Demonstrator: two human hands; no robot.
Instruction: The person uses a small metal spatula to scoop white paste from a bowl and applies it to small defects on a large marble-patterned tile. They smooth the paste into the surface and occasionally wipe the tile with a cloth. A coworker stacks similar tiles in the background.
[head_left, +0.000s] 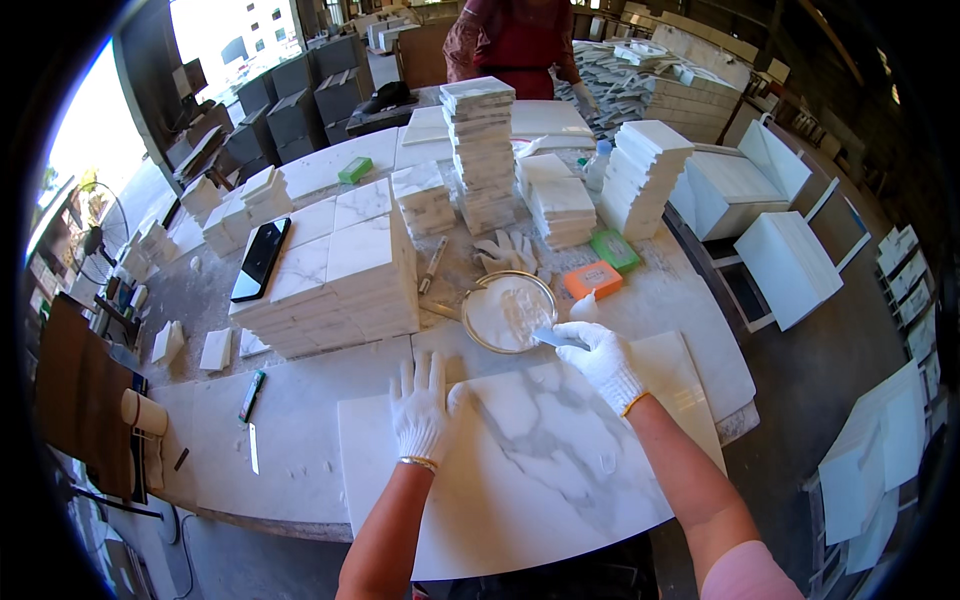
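Note:
A white slab with grey veins (480,500) lies in front of me on the table. My left hand (424,410), in a white knit glove, rests on its far left part with the fingers spread. My right hand (603,365), gloved alike, grips a small pale-blue scraper (547,337). The scraper's tip is at the near right rim of a round tin (468,333) holding white paste or powder (512,308). A small whitish dab (607,463) sits on the slab near my right forearm. Beyond the tin lies a crumpled glove (505,252).
Stacked marble tiles (478,150) rise behind the tin, and a tile block (340,300) carries a black phone (261,260). Near the tin are an orange box (592,279), a green box (614,250) and a marker (433,265). A person in a red apron (520,50) stands across the table.

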